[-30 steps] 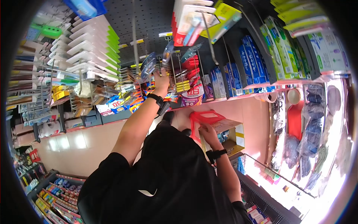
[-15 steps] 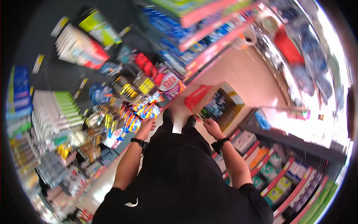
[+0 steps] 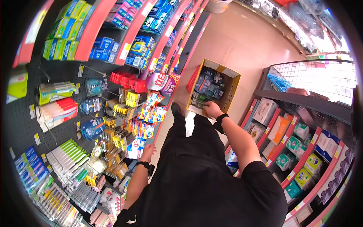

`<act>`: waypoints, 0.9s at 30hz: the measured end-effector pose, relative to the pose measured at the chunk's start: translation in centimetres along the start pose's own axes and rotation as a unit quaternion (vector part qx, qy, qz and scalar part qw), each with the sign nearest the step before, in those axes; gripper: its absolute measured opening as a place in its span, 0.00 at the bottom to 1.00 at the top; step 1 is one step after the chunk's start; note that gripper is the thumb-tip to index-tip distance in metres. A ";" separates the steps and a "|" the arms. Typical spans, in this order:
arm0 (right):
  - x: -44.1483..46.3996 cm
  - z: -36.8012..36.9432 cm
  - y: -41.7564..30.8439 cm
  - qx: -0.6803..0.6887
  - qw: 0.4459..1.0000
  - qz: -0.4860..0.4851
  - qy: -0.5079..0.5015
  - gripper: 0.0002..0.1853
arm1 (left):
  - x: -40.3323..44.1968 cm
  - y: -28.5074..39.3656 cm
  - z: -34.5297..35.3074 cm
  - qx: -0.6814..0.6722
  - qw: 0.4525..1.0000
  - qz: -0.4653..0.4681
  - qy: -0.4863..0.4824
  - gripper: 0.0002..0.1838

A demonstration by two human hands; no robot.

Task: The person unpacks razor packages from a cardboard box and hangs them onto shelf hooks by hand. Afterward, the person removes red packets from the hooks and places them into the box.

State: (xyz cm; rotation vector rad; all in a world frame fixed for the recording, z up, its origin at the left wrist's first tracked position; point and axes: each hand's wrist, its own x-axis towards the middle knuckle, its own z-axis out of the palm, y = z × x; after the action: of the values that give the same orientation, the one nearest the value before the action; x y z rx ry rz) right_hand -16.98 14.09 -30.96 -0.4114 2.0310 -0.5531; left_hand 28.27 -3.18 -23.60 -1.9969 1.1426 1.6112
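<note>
My right hand [image 3: 212, 109] reaches to the near edge of an open cardboard box [image 3: 228, 99] on the floor. Its fingers are bent together at a small clear-and-green package [image 3: 199, 100] by the box's near corner; what they grip, if anything, is too small to make out. Inside the box lie several dark blue blister packs [image 3: 209, 81]. My left hand [image 3: 149, 152] hangs at my side with loosely spread fingers, holding nothing, close to the hanging laundry powder bags [image 3: 143, 128].
A pegboard rack [image 3: 26, 109] on the left carries brushes and hanging packs, with shelves of toothpaste boxes [image 3: 138, 51] above. Tissue packs [image 3: 298, 145] fill the shelves at right. A red bag [image 3: 193, 80] stands against the box. A wire basket [image 3: 314, 72] tops the right shelf.
I have come closer to the box, and the view has turned. My right hand has moved from short of the box to its near edge. My left hand stays low at my side.
</note>
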 end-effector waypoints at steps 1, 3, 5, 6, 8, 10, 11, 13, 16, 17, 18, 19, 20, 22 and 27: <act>0.7 -0.2 0.0 0.010 0.999 0.013 -0.032 0.21 | -0.5 0.3 0.5 0.001 1.000 0.000 0.002 0.15; 3.0 0.5 0.5 0.025 0.999 0.012 -0.026 0.21 | -1.4 1.2 1.5 0.014 1.000 0.004 0.008 0.15; 5.4 2.2 1.6 0.067 0.998 0.009 0.015 0.18 | -2.7 2.4 2.4 0.034 0.999 0.016 0.017 0.16; 6.4 2.1 1.3 0.069 0.998 0.009 0.011 0.18 | -2.8 2.8 2.7 0.034 0.999 0.013 0.021 0.16; 8.5 2.0 0.8 0.086 0.996 0.040 -0.005 0.17 | -3.1 3.3 3.1 0.038 0.998 0.050 0.013 0.16; 12.2 3.3 2.4 -0.005 0.998 0.021 -0.051 0.16 | -4.0 4.5 3.8 0.037 0.998 0.044 0.030 0.15; 14.1 4.5 3.9 0.009 0.999 0.028 -0.034 0.16 | -4.1 4.5 3.8 0.018 0.998 0.049 0.029 0.15; 16.6 5.5 5.0 0.092 0.991 0.095 0.005 0.20 | -4.3 4.8 3.9 -0.002 0.998 0.052 0.034 0.15; 21.0 9.1 10.0 0.119 0.993 -0.007 0.003 0.20 | -5.6 4.9 4.1 -0.022 0.997 0.053 0.054 0.14; 21.2 8.9 10.5 0.115 0.991 -0.065 0.004 0.20 | -5.9 4.7 4.2 -0.023 0.997 0.055 0.058 0.14; 21.3 8.7 10.9 0.112 0.986 -0.122 0.005 0.20 | -6.0 4.5 4.2 -0.026 0.996 0.059 0.061 0.14; 19.4 6.1 8.3 -0.112 0.985 -0.131 -0.024 0.19 | -6.1 4.2 4.2 -0.027 0.996 0.060 0.062 0.14; 18.4 4.6 6.7 -0.330 0.933 -0.133 -0.050 0.18 | -6.0 3.7 4.1 -0.030 0.997 0.036 0.063 0.14; 18.9 5.4 6.3 0.015 0.999 0.033 0.022 0.17 | -6.2 3.3 4.0 -0.032 0.997 0.012 0.064 0.14; 14.3 0.7 1.1 0.455 0.870 0.166 0.091 0.16 | -6.0 3.7 4.0 -0.069 0.995 0.026 0.063 0.15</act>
State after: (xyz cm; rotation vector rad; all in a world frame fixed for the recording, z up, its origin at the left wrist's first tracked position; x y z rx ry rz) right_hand -23.37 7.78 -42.18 0.5658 1.7079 -1.2614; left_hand 22.65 -0.50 -18.43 -2.2014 1.1660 1.6519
